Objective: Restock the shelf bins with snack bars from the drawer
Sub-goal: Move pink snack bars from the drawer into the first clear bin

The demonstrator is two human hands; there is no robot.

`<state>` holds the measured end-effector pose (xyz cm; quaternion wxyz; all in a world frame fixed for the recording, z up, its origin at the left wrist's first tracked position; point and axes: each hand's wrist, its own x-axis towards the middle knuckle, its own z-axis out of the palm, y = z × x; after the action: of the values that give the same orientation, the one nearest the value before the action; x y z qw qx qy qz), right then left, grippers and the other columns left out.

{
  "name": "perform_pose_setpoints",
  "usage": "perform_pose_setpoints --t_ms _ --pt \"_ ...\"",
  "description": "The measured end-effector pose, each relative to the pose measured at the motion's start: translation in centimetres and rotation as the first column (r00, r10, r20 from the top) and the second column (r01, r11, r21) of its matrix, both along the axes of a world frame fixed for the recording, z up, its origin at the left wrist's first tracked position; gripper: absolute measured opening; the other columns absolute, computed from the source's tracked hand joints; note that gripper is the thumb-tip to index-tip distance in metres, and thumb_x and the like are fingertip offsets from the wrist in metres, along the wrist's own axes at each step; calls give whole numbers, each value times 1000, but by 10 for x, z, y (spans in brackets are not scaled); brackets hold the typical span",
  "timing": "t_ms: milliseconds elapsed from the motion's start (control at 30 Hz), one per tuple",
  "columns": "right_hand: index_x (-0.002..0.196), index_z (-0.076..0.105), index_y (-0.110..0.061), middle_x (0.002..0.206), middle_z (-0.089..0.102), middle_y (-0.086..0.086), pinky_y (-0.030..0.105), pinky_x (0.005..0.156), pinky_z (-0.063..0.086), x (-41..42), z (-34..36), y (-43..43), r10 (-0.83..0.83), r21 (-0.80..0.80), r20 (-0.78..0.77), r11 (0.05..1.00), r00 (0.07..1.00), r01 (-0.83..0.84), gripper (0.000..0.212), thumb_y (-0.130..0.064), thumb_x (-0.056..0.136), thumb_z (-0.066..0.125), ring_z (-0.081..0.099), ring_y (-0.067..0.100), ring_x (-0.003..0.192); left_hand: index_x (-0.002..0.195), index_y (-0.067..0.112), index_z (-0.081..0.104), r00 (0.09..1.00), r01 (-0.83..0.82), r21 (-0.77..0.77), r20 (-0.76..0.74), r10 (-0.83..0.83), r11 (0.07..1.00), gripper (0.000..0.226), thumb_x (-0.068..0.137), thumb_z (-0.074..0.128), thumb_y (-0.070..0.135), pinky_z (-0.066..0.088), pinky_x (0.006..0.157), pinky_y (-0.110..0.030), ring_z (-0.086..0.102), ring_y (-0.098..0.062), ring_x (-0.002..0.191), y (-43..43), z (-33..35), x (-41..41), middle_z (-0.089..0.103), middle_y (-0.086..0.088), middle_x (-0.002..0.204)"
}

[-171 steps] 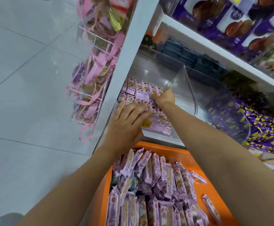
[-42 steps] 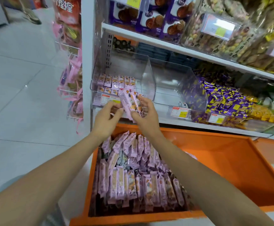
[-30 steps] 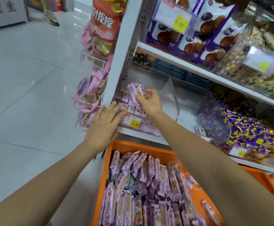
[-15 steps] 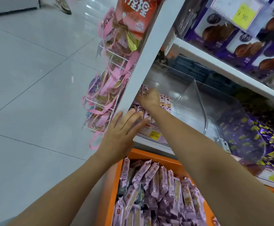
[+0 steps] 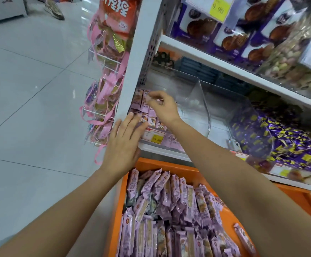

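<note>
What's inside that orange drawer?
The orange drawer holds pink-wrapped snack bars, heaped along its left side. One bar lies apart at the right. Anything beneath the heap is covered.

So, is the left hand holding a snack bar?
No, the left hand is flat and empty at the front of the clear bin.

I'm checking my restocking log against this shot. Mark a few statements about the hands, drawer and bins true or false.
1. The orange drawer holds pink-wrapped snack bars. True.
2. The left hand grips a bar. False: its fingers are straight, by the clear bin's front, holding nothing.
3. The right hand is down in the drawer. False: it is up in the clear bin, over the bars there.
4. Purple-and-yellow sweets lie in a bin further right. True.
</note>
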<state>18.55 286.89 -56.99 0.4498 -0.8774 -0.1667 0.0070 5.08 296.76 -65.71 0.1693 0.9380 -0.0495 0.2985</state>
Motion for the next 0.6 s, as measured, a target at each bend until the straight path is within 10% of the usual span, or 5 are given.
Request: perform_pose_setpoints --t_ms 300,600 --pt "98 67 -11 79 64 11 33 66 51 -104 -14 -102 32 162 103 986 994 -48 10 -9 94 58 60 23 73 103 14 62 933 215 46 -306 -191 976 36 76 41 26 44 67 -41 56 -35 88 -71 -22 -41 58 -12 98" --pt "114 65 -10 105 66 7 20 70 46 -160 -150 -222 -277 -205 -230 951 933 232 20 -17 96 59 59 13 83 146 30 39 653 325 98 -743 -148 940 50 97 47 40 18 116 -41 21 -29 142 -118 -90 -68 27 -6 154"
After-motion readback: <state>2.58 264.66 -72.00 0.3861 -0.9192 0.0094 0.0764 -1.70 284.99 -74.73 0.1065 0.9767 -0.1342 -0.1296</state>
